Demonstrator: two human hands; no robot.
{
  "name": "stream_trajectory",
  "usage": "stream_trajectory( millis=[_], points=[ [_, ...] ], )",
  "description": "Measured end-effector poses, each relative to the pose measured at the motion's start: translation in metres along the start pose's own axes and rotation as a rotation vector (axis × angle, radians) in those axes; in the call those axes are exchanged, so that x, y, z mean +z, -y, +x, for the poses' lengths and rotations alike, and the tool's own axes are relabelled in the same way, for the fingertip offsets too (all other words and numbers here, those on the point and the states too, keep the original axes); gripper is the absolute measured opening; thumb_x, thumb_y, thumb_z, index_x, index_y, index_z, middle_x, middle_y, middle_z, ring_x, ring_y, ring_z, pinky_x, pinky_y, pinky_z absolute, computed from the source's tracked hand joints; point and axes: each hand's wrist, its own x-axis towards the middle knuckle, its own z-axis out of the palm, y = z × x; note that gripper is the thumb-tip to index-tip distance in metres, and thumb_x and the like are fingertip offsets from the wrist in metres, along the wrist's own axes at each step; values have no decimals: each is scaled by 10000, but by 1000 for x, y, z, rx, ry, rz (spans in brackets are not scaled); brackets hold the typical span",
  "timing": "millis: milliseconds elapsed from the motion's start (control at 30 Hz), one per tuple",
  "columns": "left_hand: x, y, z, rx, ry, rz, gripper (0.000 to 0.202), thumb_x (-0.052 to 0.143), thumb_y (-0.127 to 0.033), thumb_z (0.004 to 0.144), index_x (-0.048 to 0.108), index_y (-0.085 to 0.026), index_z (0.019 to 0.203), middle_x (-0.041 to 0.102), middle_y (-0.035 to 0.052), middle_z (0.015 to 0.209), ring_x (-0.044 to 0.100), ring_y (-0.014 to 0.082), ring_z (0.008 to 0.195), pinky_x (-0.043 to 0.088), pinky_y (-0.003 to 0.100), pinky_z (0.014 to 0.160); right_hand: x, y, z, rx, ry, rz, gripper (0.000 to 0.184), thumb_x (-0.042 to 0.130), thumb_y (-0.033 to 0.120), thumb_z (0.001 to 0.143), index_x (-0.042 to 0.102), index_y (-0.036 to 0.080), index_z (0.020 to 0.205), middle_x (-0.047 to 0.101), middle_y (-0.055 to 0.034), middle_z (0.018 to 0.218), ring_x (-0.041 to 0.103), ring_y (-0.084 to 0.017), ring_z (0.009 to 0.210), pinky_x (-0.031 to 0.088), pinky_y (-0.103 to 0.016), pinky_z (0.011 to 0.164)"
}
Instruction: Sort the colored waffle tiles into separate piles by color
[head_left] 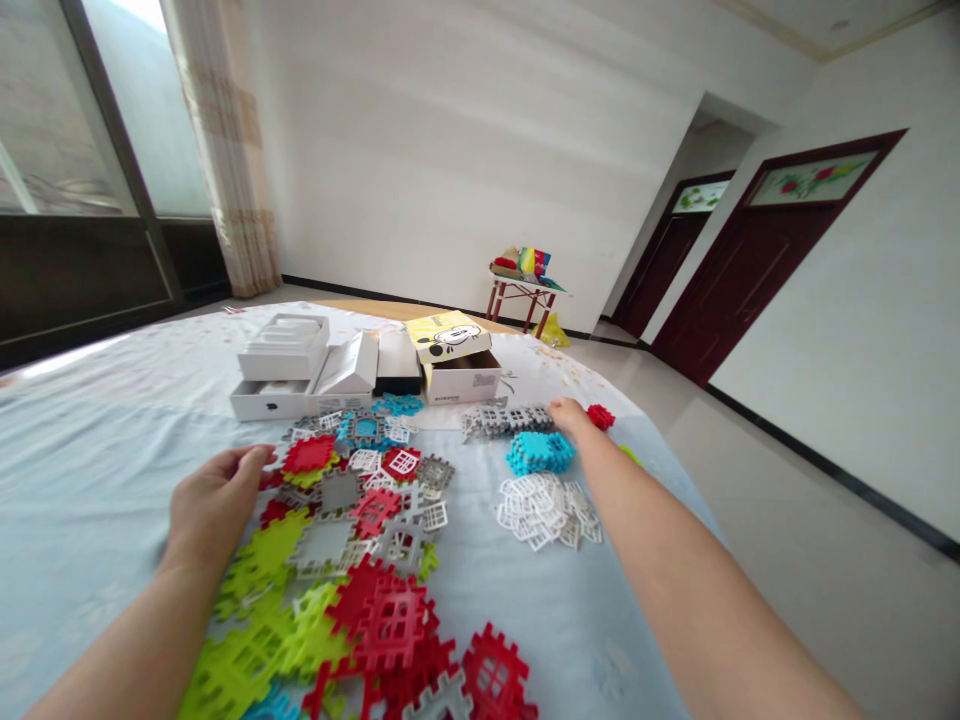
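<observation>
My left hand (214, 497) rests on the left edge of a loose heap of plastic waffle tiles (352, 530) in red, green, grey, white and blue; its fingers curl downward beside a red tile (307, 454), and nothing shows in them. Stretched far forward, my right hand (568, 415) touches the right end of a row of grey tiles (506, 420). Its fingers are closed there. A small red stack (600, 416) lies just right of that hand. A blue stack (540, 452) and a spread of white tiles (547, 510) lie under my right forearm's left side.
All of this lies on a light blue bed sheet (97, 470). Open white boxes (289, 375), a black box (397, 365) and a yellow cartoon-lidded box (454, 345) stand beyond the tiles. A small red table (525, 290) with colourful items stands by the far wall. Dark doors are on the right.
</observation>
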Motion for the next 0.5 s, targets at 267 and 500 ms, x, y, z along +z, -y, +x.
stream_trajectory(
  millis=[267, 500],
  points=[
    [0, -3, -2, 18, 1, -25, 388, 472, -432, 667, 654, -161, 875, 654, 13, 616, 594, 182, 655, 441, 280, 684, -19, 31, -28, -88, -160, 84, 333, 435, 244, 796, 571, 142, 1083, 600, -91, 1097, 544, -157, 1009, 388, -217, 852],
    [1, -5, -5, 5, 17, -104, 388, 479, -400, 672, 641, -137, 907, 677, 49, 748, 599, 168, 644, 449, 266, 659, -5, 98, -112, -584, 8, 377, 246, 500, 253, 762, 614, 184, 970, 649, -43, 936, 592, -147, 842, 445, -285, 807]
  ],
)
